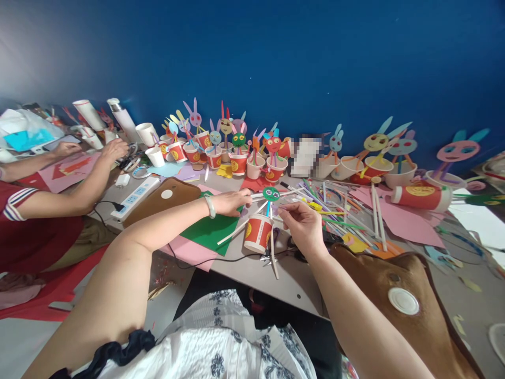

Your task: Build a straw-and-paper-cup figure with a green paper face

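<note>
A red and white paper cup (pixel 258 233) stands at the table's front. Rising from it is a blue stem topped by a round green paper face (pixel 271 195) with two eyes. To the left of the face is my left hand (pixel 232 202), its fingers bent and tips together; what they hold, if anything, is hidden. My right hand (pixel 303 223) pinches just right of the stem, closed on something too small to make out. Pale sticks lie beside the cup, and scissors (pixel 265 259) lie partly hidden near its base. Green paper (pixel 211 231) lies under my left wrist.
Several cups with paper rabbit figures (pixel 215 150) line the blue wall. Coloured sticks (pixel 335 202) are heaped to the right. A brown cushion (pixel 389 292) lies by my right forearm. A power strip (pixel 136 197) and black cable are left, near another person's arms (pixel 74 184).
</note>
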`<state>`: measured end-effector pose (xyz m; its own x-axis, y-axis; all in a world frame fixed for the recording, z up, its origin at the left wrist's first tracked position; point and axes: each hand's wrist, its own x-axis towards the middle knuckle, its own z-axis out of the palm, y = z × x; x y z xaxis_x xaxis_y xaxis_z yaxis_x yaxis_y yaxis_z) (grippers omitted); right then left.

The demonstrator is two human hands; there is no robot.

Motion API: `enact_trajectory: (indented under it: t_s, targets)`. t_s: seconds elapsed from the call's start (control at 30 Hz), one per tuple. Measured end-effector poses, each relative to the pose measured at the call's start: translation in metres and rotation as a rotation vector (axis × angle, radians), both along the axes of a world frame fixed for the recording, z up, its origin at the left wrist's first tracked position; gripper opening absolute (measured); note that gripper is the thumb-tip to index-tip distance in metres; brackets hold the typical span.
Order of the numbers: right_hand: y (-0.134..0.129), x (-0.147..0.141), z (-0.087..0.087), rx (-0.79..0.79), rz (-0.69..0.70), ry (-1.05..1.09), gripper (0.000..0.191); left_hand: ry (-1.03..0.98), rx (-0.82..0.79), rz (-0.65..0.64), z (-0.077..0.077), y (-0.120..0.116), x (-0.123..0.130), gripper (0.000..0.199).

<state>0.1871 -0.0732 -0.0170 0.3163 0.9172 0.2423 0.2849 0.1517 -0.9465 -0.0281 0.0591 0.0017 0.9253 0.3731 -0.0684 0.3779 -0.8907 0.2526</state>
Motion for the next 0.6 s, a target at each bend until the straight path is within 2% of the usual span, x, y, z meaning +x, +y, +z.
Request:
enact_trajectory:
  t_s: [0.13,0.4,0.6]
  targets:
    - [0.0007,0.0013,-0.0033,0.005,-0.003,-0.005,0.023,0.067,-0.031,-0.019,-0.0054,0.0039,-0.0008,0.01]
    - [0.0026,0.0016,-0.0058,-0.023,-0.028,0.036,0.027,0.172,0.089,-0.011,-0.003,-0.0022,0.0052,0.028]
    - [0.001,0.0013,-0.0055,-0.016,-0.021,0.029,0.026,0.126,0.116,-0.002,-0.0028,-0.0031,0.0075,0.013]
